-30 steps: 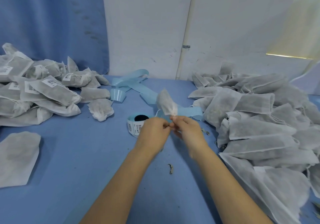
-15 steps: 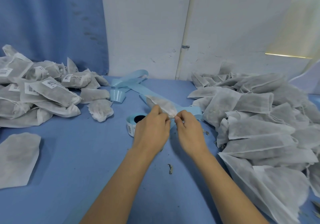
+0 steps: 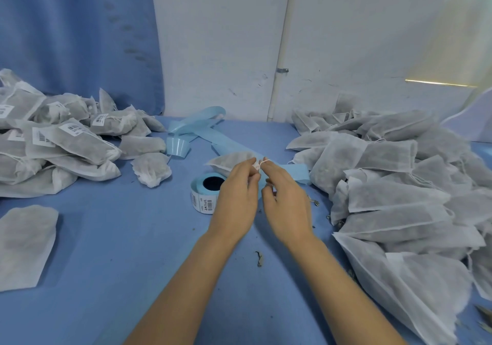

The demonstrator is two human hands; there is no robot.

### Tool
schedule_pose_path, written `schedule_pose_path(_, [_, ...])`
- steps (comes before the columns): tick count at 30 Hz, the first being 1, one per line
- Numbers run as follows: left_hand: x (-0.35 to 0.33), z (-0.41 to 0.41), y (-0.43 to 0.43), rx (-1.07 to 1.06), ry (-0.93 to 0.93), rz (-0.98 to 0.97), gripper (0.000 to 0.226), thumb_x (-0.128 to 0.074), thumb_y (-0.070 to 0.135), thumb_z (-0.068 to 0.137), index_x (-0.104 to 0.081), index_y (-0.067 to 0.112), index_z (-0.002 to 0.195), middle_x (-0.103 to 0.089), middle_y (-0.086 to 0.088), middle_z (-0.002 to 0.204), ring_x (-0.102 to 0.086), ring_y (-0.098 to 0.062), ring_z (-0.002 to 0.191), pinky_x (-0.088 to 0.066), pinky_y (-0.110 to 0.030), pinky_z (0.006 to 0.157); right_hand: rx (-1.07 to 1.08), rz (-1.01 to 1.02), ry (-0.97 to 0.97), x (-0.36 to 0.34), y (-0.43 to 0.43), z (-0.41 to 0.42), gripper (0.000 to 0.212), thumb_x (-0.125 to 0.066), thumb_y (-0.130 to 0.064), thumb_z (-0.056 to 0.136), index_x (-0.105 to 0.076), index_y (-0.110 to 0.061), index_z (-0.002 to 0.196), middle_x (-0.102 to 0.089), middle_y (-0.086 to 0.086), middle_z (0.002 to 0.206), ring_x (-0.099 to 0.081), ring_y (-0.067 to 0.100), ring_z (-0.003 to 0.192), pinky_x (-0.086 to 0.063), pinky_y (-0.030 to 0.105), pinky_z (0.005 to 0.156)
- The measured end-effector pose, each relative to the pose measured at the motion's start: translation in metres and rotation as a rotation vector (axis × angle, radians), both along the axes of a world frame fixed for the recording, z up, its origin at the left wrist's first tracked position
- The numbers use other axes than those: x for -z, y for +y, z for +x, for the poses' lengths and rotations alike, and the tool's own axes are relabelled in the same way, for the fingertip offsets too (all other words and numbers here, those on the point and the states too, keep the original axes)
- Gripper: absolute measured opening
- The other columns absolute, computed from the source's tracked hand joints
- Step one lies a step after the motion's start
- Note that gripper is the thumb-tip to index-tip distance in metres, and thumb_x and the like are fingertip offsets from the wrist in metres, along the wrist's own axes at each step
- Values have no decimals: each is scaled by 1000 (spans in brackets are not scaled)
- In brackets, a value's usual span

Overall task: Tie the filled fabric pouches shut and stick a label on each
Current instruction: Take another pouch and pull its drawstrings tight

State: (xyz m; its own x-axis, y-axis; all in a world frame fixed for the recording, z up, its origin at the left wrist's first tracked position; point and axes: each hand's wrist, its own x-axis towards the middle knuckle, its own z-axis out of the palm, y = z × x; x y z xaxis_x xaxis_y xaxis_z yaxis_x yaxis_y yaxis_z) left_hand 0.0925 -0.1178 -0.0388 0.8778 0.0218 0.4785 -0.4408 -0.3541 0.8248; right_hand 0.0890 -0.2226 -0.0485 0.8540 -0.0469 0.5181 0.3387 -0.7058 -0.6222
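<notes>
One pouch (image 3: 230,161): my left hand (image 3: 234,198) pinches its neck, right hand (image 3: 287,203) its string (image 3: 265,161). Label roll (image 3: 205,198) at nine o'clock, untied pile (image 3: 399,184) at three.

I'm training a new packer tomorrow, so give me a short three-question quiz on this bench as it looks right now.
1. True or false: the labelled pouches lie on the person's left.
2. What does the right hand pinch? A, a loose label; B, the drawstring of the pouch that the left hand holds; C, a pair of scissors.
3. Fill in: the label roll sits just to the ___ of the left hand.

Key: 1 true; 2 B; 3 left.
</notes>
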Motion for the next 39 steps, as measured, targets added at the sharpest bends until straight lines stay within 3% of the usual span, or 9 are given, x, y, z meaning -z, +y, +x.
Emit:
schedule_pose_path(5, [2, -1, -2, 8, 56, -103, 12, -48, 9, 97, -59, 10, 92, -66, -3, 98, -62, -18, 95, -50, -42, 89, -127, 346, 0, -5, 3, -3, 40, -45, -5, 97, -61, -30, 125, -55, -25, 126, -54, -4, 116, -45, 20, 97])
schedule_pose_path(8, [2, -2, -2, 36, 89, -147, 13, -47, 12, 99, -59, 11, 95, -67, -4, 98, -63, -18, 97, -51, -46, 88, -180, 586, 73, -10, 2, -4, 34, -46, -8, 98, -65, -34, 110, -67, -18, 112, -60, -7, 98, -46, 12, 81])
schedule_pose_path(12, [3, -1, -1, 44, 125, -191, 15, -43, 18, 101, -55, 16, 92, -69, 7, 88, -68, -9, 88, -54, -42, 83, -251, 731, 123, -14, -2, -4, 35, -43, -2, 98, -71, -20, 108, -72, -15, 100, -60, -9, 78, -44, 7, 68])
schedule_pose_path(16, [2, 2, 4, 11, 123, -272, 19, -37, 22, 103, -46, 27, 88, -64, 10, 85, -66, -6, 63, -56, -24, 66, -285, 717, 147, -14, -4, -3, 36, -43, -1, 96, -73, -20, 98, -73, -14, 93, -56, -5, 74, -40, 7, 63])
schedule_pose_path(23, [-1, 2, 9, -44, 130, -290, 17, -41, 22, 102, -47, 27, 86, -65, 4, 82, -62, -7, 52, -47, -18, 54, -397, 646, 160, -14, -3, -3, 34, -42, 7, 92, -70, -13, 88, -71, -21, 83, -59, -13, 79, -40, 3, 70])
schedule_pose_path(27, [-4, 2, 9, -72, 108, -291, 17, -46, 19, 99, -50, 22, 83, -65, -2, 77, -55, -8, 43, -42, -13, 52, -361, 466, 125, -15, 0, -4, 36, -43, 6, 93, -72, -15, 92, -68, -16, 96, -55, -18, 90, -36, 1, 79])
schedule_pose_path(32, [-4, 4, 1, -72, 106, -412, 16, -46, 14, 100, -50, 21, 86, -63, 1, 82, -58, 1, 56, -46, -13, 57, -344, 179, 46, -13, 5, -4, 39, -43, 9, 91, -70, -10, 111, -63, -12, 114, -46, -18, 101, -33, 9, 94])
schedule_pose_path(35, [-2, 6, -2, -60, 138, -505, 17, -43, 12, 101, -49, 21, 87, -66, -2, 100, -65, -15, 86, -54, -30, 73, -355, 123, 18, -14, 8, -5, 39, -43, 10, 90, -70, -9, 112, -62, -11, 111, -44, -20, 100, -32, 10, 94])
schedule_pose_path(39, [-1, 5, -1, -47, 108, -489, 19, -41, 13, 101, -49, 23, 87, -66, -4, 97, -65, -13, 82, -52, -21, 67, -349, 172, 45, -16, 4, -4, 37, -44, 7, 93, -71, -13, 109, -58, -25, 103, -43, -20, 98, -31, 11, 93])
